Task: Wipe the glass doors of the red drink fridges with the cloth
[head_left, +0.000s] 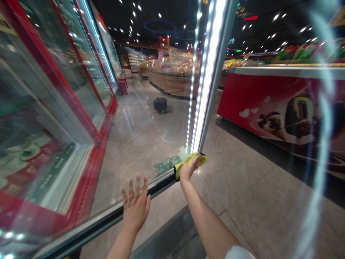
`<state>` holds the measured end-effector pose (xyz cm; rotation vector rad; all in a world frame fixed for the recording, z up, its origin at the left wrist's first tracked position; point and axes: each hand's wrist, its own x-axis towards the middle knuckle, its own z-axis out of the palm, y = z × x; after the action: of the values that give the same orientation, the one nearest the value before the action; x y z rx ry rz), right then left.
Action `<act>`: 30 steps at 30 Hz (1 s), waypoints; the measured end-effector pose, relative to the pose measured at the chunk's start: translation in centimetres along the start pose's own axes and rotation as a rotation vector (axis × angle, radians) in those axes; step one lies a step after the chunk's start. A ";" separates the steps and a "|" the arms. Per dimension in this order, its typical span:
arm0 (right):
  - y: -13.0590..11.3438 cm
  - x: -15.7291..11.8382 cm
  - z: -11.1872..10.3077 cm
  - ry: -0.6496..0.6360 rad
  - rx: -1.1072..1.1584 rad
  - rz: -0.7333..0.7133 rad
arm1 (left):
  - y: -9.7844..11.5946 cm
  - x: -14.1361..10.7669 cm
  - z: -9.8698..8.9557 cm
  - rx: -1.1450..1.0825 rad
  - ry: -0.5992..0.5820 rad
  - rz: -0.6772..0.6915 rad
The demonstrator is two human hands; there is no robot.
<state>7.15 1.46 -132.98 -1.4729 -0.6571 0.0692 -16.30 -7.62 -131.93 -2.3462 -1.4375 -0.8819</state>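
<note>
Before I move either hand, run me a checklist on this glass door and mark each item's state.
1. Yellow cloth in the grip: ok, the right hand holds it at the lower corner of the door frame.
2. Left hand free of objects: ok, fingers spread, at the bottom rail.
3. Left hand pressing firmly: cannot tell, pressure does not show.
4. LED strip lit: ok, bright along the door's upright edge.
5. Glass free of smears: cannot tell, reflections and blur get in the way.
6. Floor seen through the pane free of objects: not ok, a black object sits there.
</note>
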 end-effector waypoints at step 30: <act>-0.2 -11.4 4.1 -0.360 0.056 0.181 | -3.3 -2.6 -4.2 0.051 -0.032 -0.065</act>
<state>-4.19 0.18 -137.09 -1.4756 -0.8018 0.4987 -21.50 -10.01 -130.56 -2.2986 -1.5377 -0.8173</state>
